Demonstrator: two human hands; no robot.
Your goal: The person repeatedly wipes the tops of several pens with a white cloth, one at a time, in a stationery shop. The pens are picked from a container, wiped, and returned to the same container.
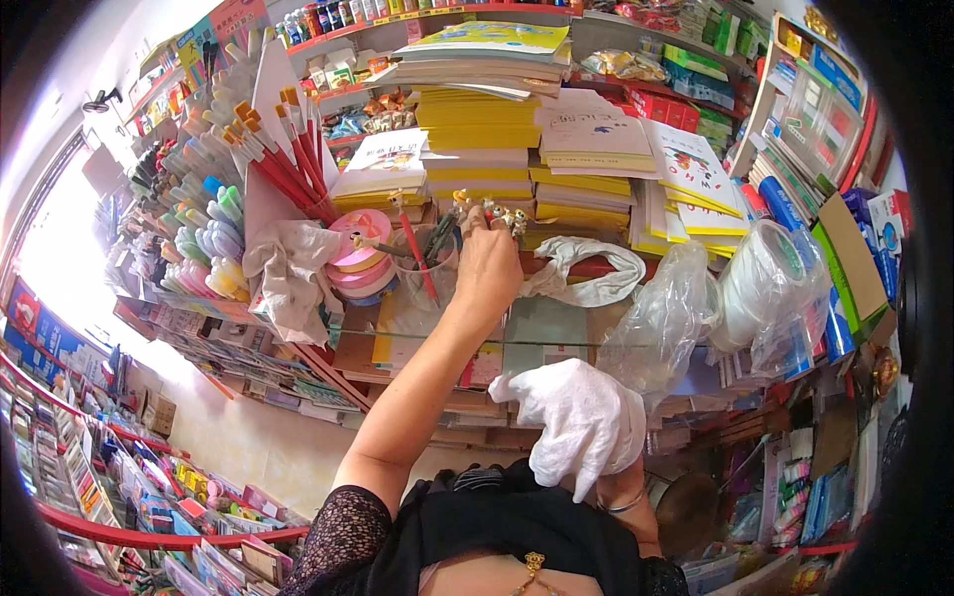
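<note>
My left hand (488, 261) reaches over the glass counter, its fingers curled around a cluster of figurine-topped pens (514, 217). The lower parts of those pens are hidden behind the hand. Just left of it stands a clear plastic cup (443, 279) holding a red pen (412, 242) and several dark ones. Close to my body, a bunched white cloth (577, 421) is in my right hand (622, 488). The cloth covers the fingers; only the wrist side, with a bangle, shows. Beyond the left hand rise stacked yellow-edged booklets (477, 123).
Left of the cup are ribbon rolls (364, 257), a crumpled cloth (291, 261), red-handled paintbrushes (298, 160) and racked markers (205, 223). A twisted white cloth (596, 270) lies right of my left hand. Beyond it are a clear plastic bag (663, 320) and a wrapped roll (768, 276).
</note>
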